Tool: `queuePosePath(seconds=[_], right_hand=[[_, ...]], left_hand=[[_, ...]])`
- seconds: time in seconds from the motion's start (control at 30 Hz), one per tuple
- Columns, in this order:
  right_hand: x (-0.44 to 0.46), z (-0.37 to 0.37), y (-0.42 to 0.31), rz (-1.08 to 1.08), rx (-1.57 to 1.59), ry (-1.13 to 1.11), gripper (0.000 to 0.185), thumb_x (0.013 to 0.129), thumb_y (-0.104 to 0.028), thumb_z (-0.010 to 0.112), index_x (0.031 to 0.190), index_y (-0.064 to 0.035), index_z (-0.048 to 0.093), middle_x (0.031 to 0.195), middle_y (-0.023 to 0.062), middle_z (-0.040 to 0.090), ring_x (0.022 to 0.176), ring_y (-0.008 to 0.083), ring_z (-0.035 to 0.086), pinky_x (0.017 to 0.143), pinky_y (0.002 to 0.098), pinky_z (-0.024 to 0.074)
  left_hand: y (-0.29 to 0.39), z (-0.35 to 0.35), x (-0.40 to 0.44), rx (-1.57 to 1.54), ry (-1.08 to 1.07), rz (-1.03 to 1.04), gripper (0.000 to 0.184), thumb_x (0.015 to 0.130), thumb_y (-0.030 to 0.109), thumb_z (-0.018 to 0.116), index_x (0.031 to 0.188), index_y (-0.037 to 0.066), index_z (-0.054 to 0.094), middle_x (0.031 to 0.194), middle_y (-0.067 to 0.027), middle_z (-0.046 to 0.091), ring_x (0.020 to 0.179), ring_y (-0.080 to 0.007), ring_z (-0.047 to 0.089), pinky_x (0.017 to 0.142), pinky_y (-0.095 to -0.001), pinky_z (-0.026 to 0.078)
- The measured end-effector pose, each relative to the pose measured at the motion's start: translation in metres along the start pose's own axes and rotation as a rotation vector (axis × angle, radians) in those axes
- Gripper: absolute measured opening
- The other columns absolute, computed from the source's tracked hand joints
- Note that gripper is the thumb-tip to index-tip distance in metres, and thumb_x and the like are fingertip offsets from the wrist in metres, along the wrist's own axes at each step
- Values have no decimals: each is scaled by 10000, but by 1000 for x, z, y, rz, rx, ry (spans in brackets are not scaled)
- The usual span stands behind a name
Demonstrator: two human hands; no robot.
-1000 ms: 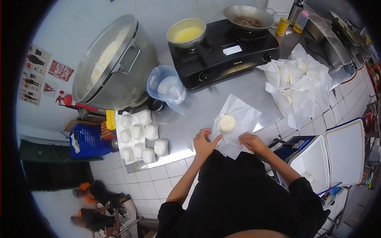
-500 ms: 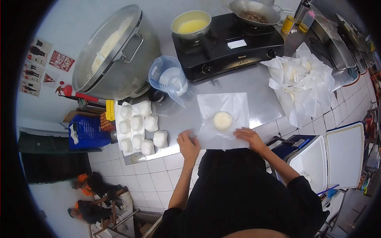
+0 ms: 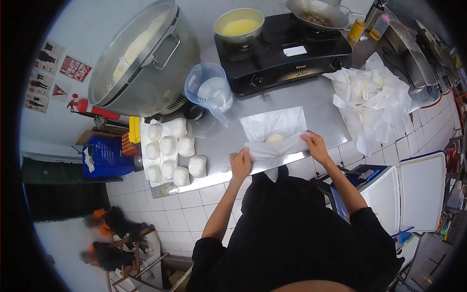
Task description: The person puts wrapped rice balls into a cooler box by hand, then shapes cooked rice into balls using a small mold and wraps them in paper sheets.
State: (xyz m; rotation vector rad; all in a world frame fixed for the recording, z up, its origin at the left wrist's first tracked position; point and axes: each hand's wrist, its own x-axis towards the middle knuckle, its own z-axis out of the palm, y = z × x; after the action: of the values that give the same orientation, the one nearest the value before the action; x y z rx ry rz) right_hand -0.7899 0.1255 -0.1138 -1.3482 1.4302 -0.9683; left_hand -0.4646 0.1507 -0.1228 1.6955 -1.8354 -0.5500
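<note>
A square of white paper [image 3: 292, 119] lies on the steel table, its near edge lifted and folded up over a flat round of dough [image 3: 275, 138]. Only the far part of the dough shows above the fold. My left hand [image 3: 240, 164] pinches the near left corner of the paper. Its near right corner is gripped between the fingers of my right hand [image 3: 316, 145]. To the left, several rounded white wrapped bundles [image 3: 168, 146] sit in rows, some on a white tray.
A blue-tinted measuring jug [image 3: 206, 87] stands beyond my left hand, beside a large pot [image 3: 180, 58]. At the back is a black gas stove [image 3: 287, 65] with a saucepan [image 3: 238, 24] and a wok [image 3: 318, 17]. Crumpled white papers [image 3: 372, 97] pile up at right. Two people are at lower left.
Both hands have taken hold of the paper's near corners and raised that edge away from me, over the dough. Earlier the paper lay flat with the whole round showing.
</note>
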Motion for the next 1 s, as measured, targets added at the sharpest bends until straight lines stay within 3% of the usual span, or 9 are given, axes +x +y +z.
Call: queuePosePath(seconds=[0.07,0.17,0.37,0.47,0.53,0.67,0.77,0.83,1.0], right_hand=[[9,14,18,-7,70,122,272,970,-273,635,877,-17,641,600,110,529,543,173,488,541,318,429],[11,11,14,88,-195,124,297,940,-298,670,868,-10,649,603,129,572,544,190,550,537,343,444],[14,7,-4,55,-275,127,315,885,-284,712,788,4,629,654,161,651,572,240,641,547,368,474],[21,5,4,89,-163,63,312,868,-268,721,771,13,625,667,167,660,587,270,652,574,372,493],[25,1,4,107,-207,29,278,857,-238,721,779,17,643,624,155,642,561,294,638,573,383,502],[42,-9,-9,127,-616,-74,222,807,-194,753,919,-19,673,762,160,675,730,327,668,687,415,525],[73,11,-50,-450,-814,264,409,741,-138,788,1097,-49,608,1096,175,656,1038,369,609,832,376,502],[99,25,-81,-587,-864,13,605,683,-131,825,1212,-86,535,1288,177,555,1237,379,485,958,379,449],[176,48,-67,-262,-669,-574,498,684,-116,812,1130,-90,591,1059,141,651,1002,349,624,844,411,512]], left_hand=[[7,12,9,49,112,-37,346,1027,248,494,771,69,643,559,-114,550,566,-332,543,713,-419,377],[15,12,14,112,171,-68,338,1001,286,527,759,87,654,522,-87,533,506,-333,522,690,-407,368],[34,-8,11,56,78,-370,120,893,192,645,811,111,680,635,-31,636,611,-280,594,734,-397,423],[70,-4,23,218,584,182,89,852,117,662,938,109,685,870,-18,698,783,-234,633,779,-448,410],[70,12,9,-24,1,420,335,872,89,622,1204,51,637,1270,-87,643,1112,-240,601,952,-405,424],[86,29,1,146,-129,528,533,922,160,581,1438,62,489,1498,-94,480,1396,-215,429,1160,-430,284],[86,26,-2,203,-201,491,595,940,217,570,1497,70,421,1552,-86,417,1461,-198,352,1212,-443,200],[91,22,-1,226,-210,478,605,940,235,573,1501,72,415,1556,-83,411,1453,-190,362,1207,-446,195],[95,13,9,158,-195,416,558,936,221,577,1470,99,469,1520,-53,471,1405,-152,431,1168,-433,225]])
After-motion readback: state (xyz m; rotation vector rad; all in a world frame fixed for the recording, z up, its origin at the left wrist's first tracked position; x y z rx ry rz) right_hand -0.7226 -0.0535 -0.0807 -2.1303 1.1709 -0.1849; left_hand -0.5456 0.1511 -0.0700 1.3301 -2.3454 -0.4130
